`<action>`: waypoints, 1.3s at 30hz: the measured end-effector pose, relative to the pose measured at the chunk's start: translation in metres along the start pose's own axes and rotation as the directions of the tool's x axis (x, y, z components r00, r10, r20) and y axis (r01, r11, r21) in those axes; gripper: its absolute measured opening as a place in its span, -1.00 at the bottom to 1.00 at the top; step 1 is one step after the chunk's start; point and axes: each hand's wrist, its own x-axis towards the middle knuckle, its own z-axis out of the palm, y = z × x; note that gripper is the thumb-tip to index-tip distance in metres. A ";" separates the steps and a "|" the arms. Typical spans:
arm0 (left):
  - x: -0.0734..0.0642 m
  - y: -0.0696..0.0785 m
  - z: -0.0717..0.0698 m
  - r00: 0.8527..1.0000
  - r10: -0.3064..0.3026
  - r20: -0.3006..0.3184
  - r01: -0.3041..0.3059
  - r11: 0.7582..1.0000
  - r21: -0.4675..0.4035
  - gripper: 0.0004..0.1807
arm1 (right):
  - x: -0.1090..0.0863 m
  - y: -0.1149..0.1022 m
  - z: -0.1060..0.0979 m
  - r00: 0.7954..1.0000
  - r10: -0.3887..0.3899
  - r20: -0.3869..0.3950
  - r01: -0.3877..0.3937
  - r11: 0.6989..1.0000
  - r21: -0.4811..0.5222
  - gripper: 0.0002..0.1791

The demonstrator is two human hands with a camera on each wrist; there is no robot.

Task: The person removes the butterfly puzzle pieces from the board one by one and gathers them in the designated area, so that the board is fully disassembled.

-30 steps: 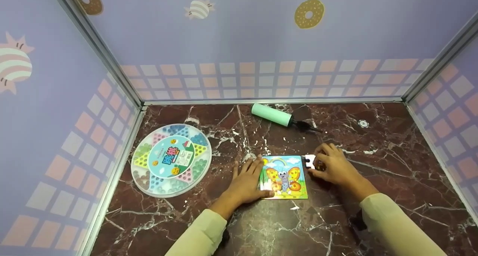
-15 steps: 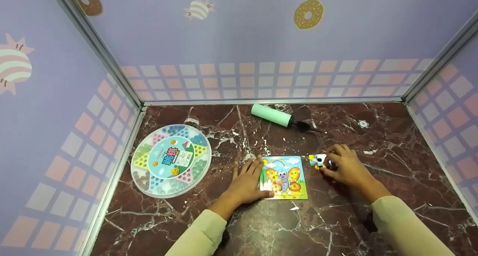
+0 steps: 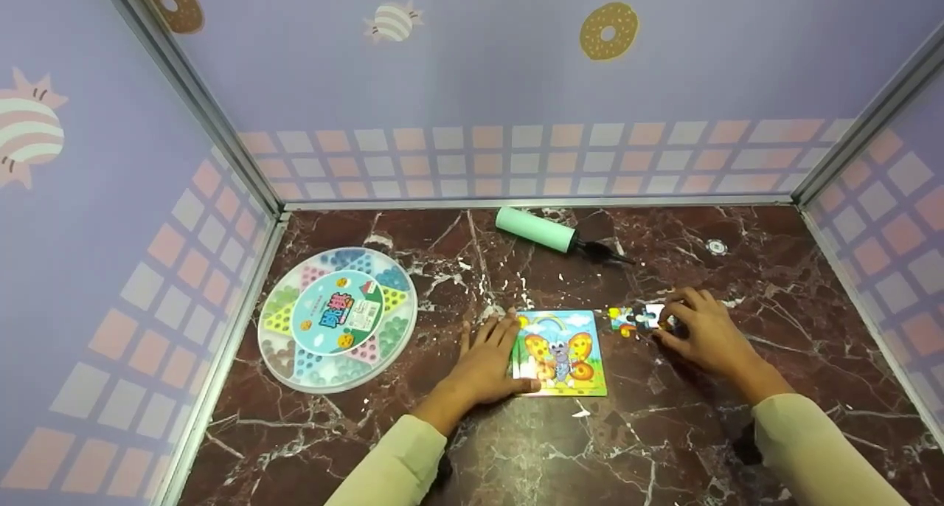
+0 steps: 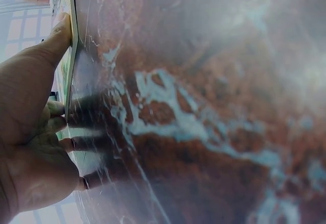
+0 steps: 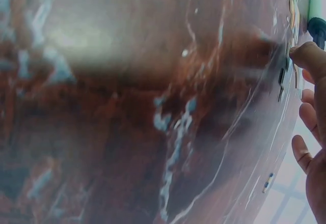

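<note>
Left hand: you have it lying flat, fingers straight and spread; thumb on the near-left corner, index fingertip at the far-left corner of the board.
Butterfly board: square picture board, flat on the marbled tabletop, between your two hands.
Right hand: fingers curled, gap narrow; you pinch a pale jigsaw piece between thumb and fingertips, partly hidden by them.
Colored pieces: small yellow, orange and blue cluster, just right of the board's upper right corner, left of your fingertips.
Chinese checkers set: round, clear case, left of your left hand, well apart from the board.
Hand pump: mint-green barrel, black end pointing right, beyond the board.
Round chip: small, pale, beyond your right hand.
</note>
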 end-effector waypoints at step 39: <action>-0.001 -0.001 0.000 1.000 0.004 0.001 -0.004 1.000 -0.008 0.29 | -0.026 0.027 -0.009 0.993 0.120 0.016 -0.120 0.993 0.016 -0.62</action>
